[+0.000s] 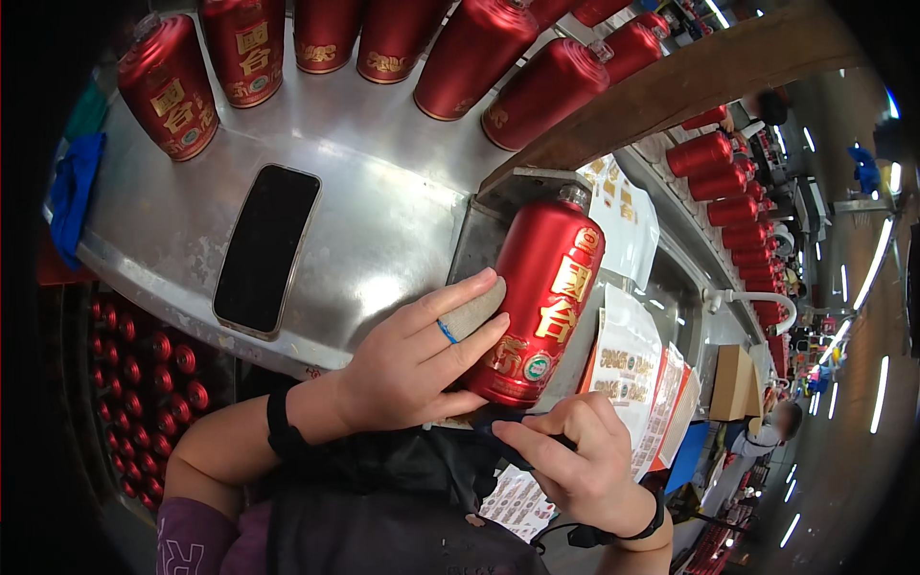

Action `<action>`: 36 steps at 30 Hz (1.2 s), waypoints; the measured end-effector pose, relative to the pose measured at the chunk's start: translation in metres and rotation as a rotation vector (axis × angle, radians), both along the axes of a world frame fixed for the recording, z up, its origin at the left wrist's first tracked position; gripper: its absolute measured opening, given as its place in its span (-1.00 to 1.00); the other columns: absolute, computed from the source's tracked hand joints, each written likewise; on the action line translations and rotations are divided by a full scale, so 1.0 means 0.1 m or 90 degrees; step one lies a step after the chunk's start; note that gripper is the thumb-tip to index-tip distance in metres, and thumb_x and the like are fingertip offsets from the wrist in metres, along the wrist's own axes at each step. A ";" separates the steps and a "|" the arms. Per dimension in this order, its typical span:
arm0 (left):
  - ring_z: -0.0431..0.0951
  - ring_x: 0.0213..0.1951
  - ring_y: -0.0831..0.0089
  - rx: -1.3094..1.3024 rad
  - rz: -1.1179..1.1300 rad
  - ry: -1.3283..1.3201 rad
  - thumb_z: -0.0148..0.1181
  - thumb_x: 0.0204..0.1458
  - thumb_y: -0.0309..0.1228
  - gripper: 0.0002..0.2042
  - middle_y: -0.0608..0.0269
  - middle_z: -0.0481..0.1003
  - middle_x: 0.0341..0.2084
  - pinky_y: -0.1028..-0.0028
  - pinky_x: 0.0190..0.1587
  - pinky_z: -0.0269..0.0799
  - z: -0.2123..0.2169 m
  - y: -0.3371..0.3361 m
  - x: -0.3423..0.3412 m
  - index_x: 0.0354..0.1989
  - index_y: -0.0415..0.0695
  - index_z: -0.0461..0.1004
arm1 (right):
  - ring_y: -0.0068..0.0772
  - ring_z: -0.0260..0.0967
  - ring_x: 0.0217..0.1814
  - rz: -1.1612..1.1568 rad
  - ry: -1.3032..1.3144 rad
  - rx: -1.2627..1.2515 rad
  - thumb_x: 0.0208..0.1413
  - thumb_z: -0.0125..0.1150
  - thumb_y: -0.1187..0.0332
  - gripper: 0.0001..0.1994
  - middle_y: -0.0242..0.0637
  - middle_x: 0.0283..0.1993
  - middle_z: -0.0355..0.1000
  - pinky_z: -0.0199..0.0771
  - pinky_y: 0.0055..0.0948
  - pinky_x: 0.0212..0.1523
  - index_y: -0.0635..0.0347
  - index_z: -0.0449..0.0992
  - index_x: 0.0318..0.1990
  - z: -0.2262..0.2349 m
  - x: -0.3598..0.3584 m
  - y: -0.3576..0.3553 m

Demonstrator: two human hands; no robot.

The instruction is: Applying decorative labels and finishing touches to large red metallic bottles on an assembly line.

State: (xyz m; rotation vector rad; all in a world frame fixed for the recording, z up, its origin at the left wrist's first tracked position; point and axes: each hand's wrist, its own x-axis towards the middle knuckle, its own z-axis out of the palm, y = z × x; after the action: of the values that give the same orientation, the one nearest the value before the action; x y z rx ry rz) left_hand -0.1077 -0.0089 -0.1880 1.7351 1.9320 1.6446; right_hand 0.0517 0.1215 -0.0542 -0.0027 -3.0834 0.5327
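Beside one black phone (265,249), our left hand (417,359) wraps one red bottle (541,302); our right hand (575,460) pinches something dark; seven bottles (326,34) stand beyond.

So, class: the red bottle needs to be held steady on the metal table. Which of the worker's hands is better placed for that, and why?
Probably the left hand: its fingers already lie along the side of the red bottle. The right hand sits below the bottle's base, pinching something dark.
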 end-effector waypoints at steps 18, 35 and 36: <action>0.36 0.30 -0.09 -0.040 -0.040 -0.048 0.54 -0.28 -0.35 -0.20 -0.23 0.30 0.30 0.16 0.30 0.37 -0.02 -0.04 -0.03 0.24 -0.33 0.38 | -0.59 0.43 -0.10 -0.761 0.140 -0.648 0.06 0.27 0.67 -0.45 -0.29 -0.01 0.49 0.49 -0.53 -0.06 0.36 0.38 0.27 -0.46 1.09 0.01; 0.46 0.19 -0.12 -0.158 -0.022 0.107 0.20 0.10 -0.51 -0.51 -0.25 0.43 0.16 0.15 0.26 0.32 -0.31 -0.56 0.10 0.23 -0.41 0.38 | -0.39 0.42 -0.55 -1.416 0.711 -0.516 0.30 0.16 -0.06 -0.56 -0.31 -0.46 0.48 0.45 -0.35 -0.55 0.20 0.60 -0.24 -1.35 5.10 1.17; 0.44 0.22 -0.07 -0.167 -0.019 0.083 0.14 0.17 -0.49 -0.52 -0.21 0.42 0.18 0.18 0.29 0.27 -0.33 -0.56 0.10 0.27 -0.40 0.35 | -0.40 0.42 -0.54 -1.461 0.668 -0.469 0.27 0.19 -0.12 -0.50 -0.30 -0.45 0.50 0.44 -0.37 -0.55 0.23 0.62 -0.29 -1.37 5.15 1.21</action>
State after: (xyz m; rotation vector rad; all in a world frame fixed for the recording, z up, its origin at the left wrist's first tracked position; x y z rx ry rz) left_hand -0.0981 -0.0649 -0.2210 1.7939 2.0558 1.2284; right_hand 0.5671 0.2427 -0.1908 -1.8374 -0.4796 0.7308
